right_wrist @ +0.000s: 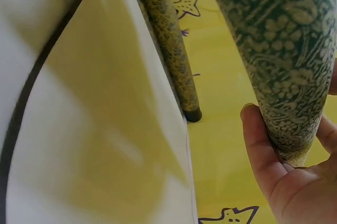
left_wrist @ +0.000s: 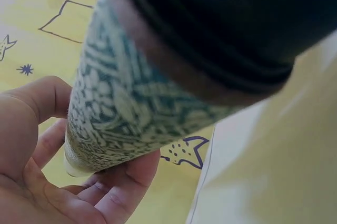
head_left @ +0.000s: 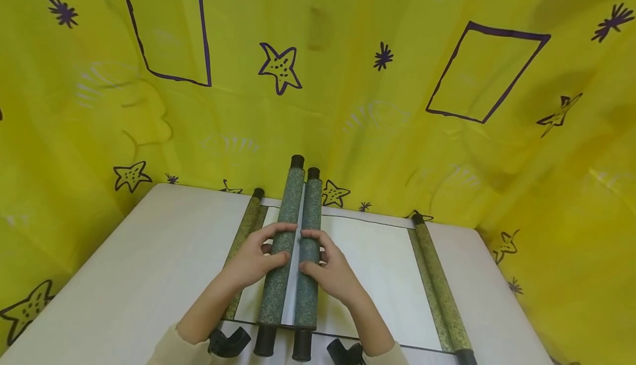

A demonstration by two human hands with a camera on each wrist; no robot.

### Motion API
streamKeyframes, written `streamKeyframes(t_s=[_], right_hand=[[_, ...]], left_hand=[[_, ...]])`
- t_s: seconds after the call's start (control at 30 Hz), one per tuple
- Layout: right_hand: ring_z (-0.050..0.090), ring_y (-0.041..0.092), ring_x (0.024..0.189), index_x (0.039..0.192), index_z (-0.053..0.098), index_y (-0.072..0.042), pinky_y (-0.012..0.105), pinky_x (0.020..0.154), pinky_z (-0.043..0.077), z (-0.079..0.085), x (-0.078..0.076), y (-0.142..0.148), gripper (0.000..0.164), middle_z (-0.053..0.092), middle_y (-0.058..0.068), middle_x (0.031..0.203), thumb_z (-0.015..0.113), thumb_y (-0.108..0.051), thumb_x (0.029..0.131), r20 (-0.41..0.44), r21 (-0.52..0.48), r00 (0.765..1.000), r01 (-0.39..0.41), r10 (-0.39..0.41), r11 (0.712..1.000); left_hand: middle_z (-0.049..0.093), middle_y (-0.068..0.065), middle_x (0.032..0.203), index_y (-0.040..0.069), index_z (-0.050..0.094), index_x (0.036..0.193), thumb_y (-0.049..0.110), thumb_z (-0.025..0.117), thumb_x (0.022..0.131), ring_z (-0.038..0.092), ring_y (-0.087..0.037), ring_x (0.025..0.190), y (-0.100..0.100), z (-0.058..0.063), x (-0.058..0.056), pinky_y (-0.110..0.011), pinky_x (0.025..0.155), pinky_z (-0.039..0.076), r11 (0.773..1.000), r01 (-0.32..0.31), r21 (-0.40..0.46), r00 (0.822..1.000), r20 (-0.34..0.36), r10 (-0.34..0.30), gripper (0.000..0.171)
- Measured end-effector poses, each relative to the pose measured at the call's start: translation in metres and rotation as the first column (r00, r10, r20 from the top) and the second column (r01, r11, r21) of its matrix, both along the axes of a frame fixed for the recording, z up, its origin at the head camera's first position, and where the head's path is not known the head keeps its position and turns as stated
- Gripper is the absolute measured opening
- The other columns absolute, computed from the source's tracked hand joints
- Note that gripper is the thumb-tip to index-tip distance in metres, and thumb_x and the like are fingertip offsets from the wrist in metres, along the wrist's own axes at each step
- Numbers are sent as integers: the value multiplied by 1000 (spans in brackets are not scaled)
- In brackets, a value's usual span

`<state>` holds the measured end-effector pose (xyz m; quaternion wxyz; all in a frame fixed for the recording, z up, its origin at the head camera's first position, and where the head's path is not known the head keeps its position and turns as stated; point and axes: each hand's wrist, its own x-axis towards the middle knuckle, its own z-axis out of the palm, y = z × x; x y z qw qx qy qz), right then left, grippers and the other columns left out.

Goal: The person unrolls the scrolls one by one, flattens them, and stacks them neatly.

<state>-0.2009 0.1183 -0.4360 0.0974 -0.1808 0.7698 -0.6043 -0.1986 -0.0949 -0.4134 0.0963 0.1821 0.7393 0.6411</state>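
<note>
My left hand grips the left roller of a green-patterned scroll, thumb and fingers curled round its middle. My right hand holds the matching right roller in the same way. The rollers stand side by side, black knobs at their ends, with a narrow white strip between them. In the left wrist view the green patterned roll and its dark knob fill much of the picture. The right wrist view shows floral patterning on the other roll.
Beneath lies an unrolled white scroll, with a yellow-green roller at its left and another roller at its right. The white table meets a yellow curtain with drawn stars. Black wrist cameras sit by the sleeves.
</note>
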Motion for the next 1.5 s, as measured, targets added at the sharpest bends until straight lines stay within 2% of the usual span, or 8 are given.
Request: streamKeyframes(t_s=[0.33,0.67,0.87,1.13,1.5], right_hand=[[62,31,106,141,47,-18,41,75,58,7,1,3,52,41,16,144,62,-9,93,17,-2,999,34,-34,999],[60,33,111,140,48,-20,42,78,57,8,-2,4,51,42,15,144,64,-9,92,9,6,999,53,-53,999],[62,31,110,141,48,-19,41,80,57,8,-2,5,51,43,16,143,66,-12,94,9,3,999,43,-43,999],[61,33,112,139,50,-20,42,81,57,12,-2,7,50,44,13,143,64,-8,93,2,10,998,69,-69,998],[61,33,111,138,51,-23,42,81,56,9,-3,7,49,43,11,145,65,-9,93,7,6,997,82,-82,997]], left_hand=[[45,-19,145,9,49,145,4,63,93,63,-32,102,0,0,-1,-40,77,57,1000,3,29,1000,-24,-2,54],[47,-19,144,11,50,145,5,64,92,63,-35,106,-2,7,1,-41,77,57,999,-9,50,1000,-11,10,55],[44,-17,148,11,51,144,4,64,91,64,-33,102,-4,8,1,-40,77,56,998,-23,57,1000,-20,24,55],[44,-20,146,10,51,144,2,63,90,65,-30,98,-5,12,2,-40,75,57,996,-22,83,999,-34,25,56],[44,-19,146,11,48,146,4,62,93,65,-30,98,-8,18,5,-39,74,57,995,-8,96,1000,-8,9,55]])
